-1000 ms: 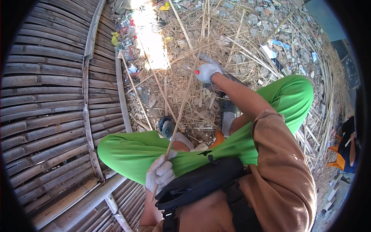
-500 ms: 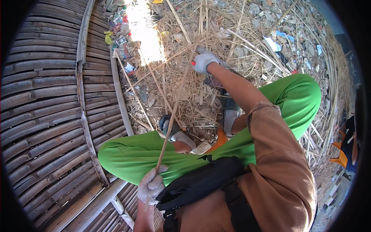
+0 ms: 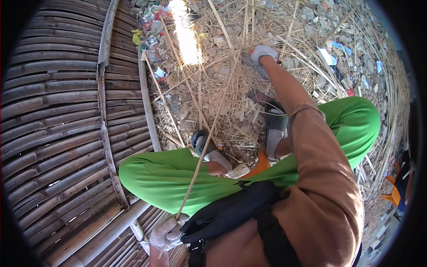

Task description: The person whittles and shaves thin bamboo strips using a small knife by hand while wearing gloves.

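My left hand (image 3: 167,232), in a pale work glove, is closed around the lower end of a long thin bamboo strip (image 3: 201,159). The strip slants up and away across my left shin toward the straw-covered ground. My right hand (image 3: 263,53), gloved too, reaches far forward beside the strip's far end, apart from it. Its fingers are curled around a red-handled tool (image 3: 279,61), of which only small red parts show. A grey, blurred shape lies just below that hand; I cannot tell whether it belongs to the tool.
A slatted bamboo platform (image 3: 58,120) fills the left side. Loose bamboo strips (image 3: 162,95), shavings and litter cover the ground between and beyond my sandalled feet (image 3: 275,122). An orange seat edge (image 3: 260,165) shows beneath me. Another orange object (image 3: 392,197) is at the far right.
My right hand has moved forward and to the right, away from the strip. My left hand has drawn the strip's lower end back toward me. The view has shifted slightly.
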Demonstrator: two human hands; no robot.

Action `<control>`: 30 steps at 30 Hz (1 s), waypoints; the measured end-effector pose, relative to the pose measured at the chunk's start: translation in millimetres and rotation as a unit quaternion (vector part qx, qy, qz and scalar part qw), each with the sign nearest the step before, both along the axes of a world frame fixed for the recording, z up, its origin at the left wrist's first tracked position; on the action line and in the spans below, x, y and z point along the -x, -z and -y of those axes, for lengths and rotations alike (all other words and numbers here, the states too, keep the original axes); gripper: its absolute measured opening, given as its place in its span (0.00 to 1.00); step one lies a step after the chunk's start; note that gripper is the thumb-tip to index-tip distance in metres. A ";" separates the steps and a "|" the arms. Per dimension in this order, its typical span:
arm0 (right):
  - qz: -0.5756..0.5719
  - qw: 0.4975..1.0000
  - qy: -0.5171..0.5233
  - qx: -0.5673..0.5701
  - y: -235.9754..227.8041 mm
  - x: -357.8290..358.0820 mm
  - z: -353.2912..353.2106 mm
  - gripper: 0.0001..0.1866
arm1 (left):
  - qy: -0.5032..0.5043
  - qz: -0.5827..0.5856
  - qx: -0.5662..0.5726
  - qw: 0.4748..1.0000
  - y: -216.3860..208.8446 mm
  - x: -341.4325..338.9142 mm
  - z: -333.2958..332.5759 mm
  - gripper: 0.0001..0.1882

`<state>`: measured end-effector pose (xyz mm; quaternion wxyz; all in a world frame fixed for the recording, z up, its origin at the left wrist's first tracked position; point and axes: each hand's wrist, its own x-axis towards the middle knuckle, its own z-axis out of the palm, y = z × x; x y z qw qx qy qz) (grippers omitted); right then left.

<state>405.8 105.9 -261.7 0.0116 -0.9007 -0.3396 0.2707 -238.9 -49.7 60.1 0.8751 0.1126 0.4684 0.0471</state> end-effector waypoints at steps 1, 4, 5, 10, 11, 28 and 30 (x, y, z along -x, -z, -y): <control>0.010 1.000 0.013 -0.014 -0.6 -10.4 6.2 0.26 | 0.001 0.005 0.001 1.000 -0.5 -8.9 -3.1 0.28; 0.002 0.999 -0.017 -0.032 -41.1 11.7 12.8 0.27 | 0.045 -0.053 -0.103 0.992 12.2 -43.7 -20.4 0.26; -0.019 0.998 -0.052 -0.036 -61.9 35.6 14.1 0.28 | 0.037 -0.052 -0.104 0.993 22.0 -53.5 -22.0 0.26; -0.016 0.966 -0.221 -0.133 -64.0 90.2 36.6 0.26 | -0.005 0.015 -0.106 0.994 52.3 -99.9 -29.3 0.22; -0.028 0.964 -0.238 -0.115 -68.4 108.1 39.4 0.25 | -0.009 0.017 -0.108 0.994 52.8 -102.8 -29.5 0.22; -0.092 0.928 -0.340 -0.122 -109.3 229.1 65.3 0.21 | -0.058 -0.003 -0.069 0.996 62.6 -100.9 -29.9 0.20; -0.095 0.944 -0.301 -0.099 -110.6 218.0 48.9 0.22 | -0.063 0.002 -0.058 0.996 60.8 -99.0 -31.4 0.20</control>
